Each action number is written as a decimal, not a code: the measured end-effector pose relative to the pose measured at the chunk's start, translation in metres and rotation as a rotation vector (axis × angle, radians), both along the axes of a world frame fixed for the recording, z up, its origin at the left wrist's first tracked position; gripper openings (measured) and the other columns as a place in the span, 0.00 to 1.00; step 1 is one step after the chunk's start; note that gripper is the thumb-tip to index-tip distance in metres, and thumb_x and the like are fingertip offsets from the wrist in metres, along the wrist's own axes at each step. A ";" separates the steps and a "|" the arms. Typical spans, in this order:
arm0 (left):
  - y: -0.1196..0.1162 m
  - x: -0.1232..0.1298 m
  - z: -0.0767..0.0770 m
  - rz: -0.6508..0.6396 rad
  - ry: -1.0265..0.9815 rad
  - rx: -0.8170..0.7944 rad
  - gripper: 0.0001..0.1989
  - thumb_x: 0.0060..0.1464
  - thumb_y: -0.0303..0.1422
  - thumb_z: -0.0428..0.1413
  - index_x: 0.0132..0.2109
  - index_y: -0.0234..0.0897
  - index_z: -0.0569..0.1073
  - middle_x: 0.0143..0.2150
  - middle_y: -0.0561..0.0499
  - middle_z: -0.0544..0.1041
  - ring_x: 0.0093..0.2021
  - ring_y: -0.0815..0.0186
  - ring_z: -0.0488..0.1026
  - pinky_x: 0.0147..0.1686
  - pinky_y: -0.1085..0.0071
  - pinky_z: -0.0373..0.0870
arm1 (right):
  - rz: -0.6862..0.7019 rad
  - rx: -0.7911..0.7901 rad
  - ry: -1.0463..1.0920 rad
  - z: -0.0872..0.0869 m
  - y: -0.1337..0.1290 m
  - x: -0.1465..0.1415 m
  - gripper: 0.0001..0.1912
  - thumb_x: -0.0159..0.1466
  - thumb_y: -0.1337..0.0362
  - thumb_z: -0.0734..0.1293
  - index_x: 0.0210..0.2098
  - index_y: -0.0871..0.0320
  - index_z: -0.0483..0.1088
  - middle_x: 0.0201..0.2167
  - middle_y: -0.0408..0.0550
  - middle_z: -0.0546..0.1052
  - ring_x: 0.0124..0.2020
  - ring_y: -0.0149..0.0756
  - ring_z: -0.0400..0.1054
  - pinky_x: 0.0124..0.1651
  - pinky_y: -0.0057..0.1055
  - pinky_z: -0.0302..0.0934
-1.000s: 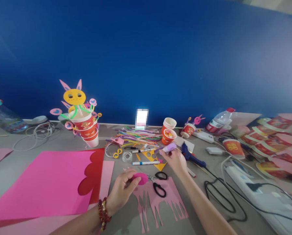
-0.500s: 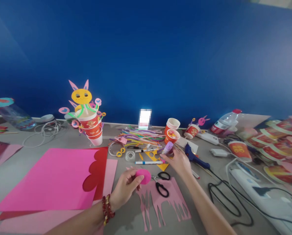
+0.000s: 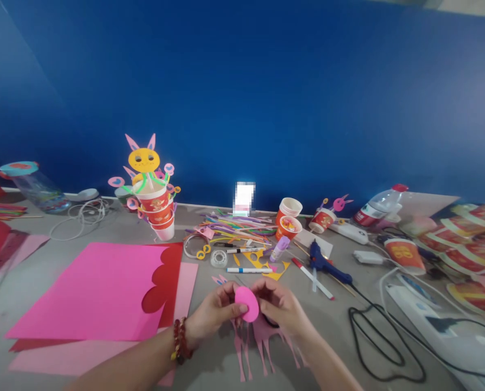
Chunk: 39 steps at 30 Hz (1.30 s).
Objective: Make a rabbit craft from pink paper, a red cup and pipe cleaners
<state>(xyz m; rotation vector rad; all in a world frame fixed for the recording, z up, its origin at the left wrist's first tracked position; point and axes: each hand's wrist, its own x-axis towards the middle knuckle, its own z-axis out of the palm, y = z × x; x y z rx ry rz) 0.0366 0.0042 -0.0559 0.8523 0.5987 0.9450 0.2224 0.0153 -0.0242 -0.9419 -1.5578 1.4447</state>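
Between the thumb and fingers of my left hand [image 3: 220, 309] is a bright pink paper disc [image 3: 246, 305], held tilted up. My right hand [image 3: 281, 309] has its fingers curled in at the disc's right edge and seems to pinch it there. Beneath both hands lies a light pink paper sheet [image 3: 262, 336] with ragged cut-out strips. Scissors rest on that sheet, mostly hidden by my right hand; part of a black handle [image 3: 270, 321] shows. Just beyond my hands are a blue-capped marker [image 3: 248, 270] and a purple glue stick [image 3: 280, 249], standing tilted.
Pink paper sheets [image 3: 91, 293] cover the left side. Behind them stands a cup figure with a yellow rabbit face [image 3: 144, 161]. Pipe cleaners [image 3: 238, 228], a tape roll [image 3: 218, 258] and paper cups [image 3: 289, 209] sit mid-table. Rightward are a blue glue gun [image 3: 324, 263], black cable and power strip [image 3: 421, 320].
My right hand has left the area by the glue stick and come back toward me to the pink disc. My left hand still holds the disc, and the view has shifted slightly.
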 end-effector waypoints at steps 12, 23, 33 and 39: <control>-0.001 -0.002 0.006 -0.095 -0.182 -0.079 0.19 0.43 0.34 0.70 0.37 0.35 0.69 0.27 0.55 0.73 0.22 0.75 0.69 0.22 0.80 0.64 | 0.044 -0.143 0.142 0.002 -0.014 -0.022 0.19 0.58 0.49 0.72 0.42 0.56 0.74 0.31 0.45 0.76 0.29 0.35 0.71 0.34 0.32 0.66; 0.003 -0.009 0.005 -0.119 -0.141 -0.044 0.23 0.41 0.39 0.70 0.41 0.36 0.70 0.35 0.52 0.73 0.30 0.71 0.71 0.30 0.76 0.68 | -0.103 -0.342 0.203 -0.005 -0.017 -0.028 0.21 0.51 0.50 0.77 0.31 0.60 0.70 0.13 0.32 0.62 0.12 0.18 0.46 0.15 0.18 0.41; 0.009 -0.015 0.009 0.095 0.161 0.155 0.19 0.52 0.47 0.60 0.36 0.34 0.68 0.26 0.54 0.71 0.23 0.72 0.69 0.19 0.78 0.61 | -0.231 -0.218 -0.010 -0.014 0.003 -0.021 0.22 0.53 0.46 0.73 0.27 0.57 0.65 0.11 0.29 0.58 0.10 0.19 0.45 0.13 0.19 0.39; 0.019 -0.030 0.035 0.359 0.382 0.286 0.13 0.54 0.41 0.60 0.34 0.35 0.69 0.25 0.56 0.70 0.24 0.72 0.69 0.25 0.76 0.66 | -0.197 -0.075 -0.094 -0.012 0.003 -0.012 0.19 0.59 0.47 0.69 0.33 0.57 0.68 0.14 0.32 0.60 0.13 0.23 0.51 0.16 0.22 0.47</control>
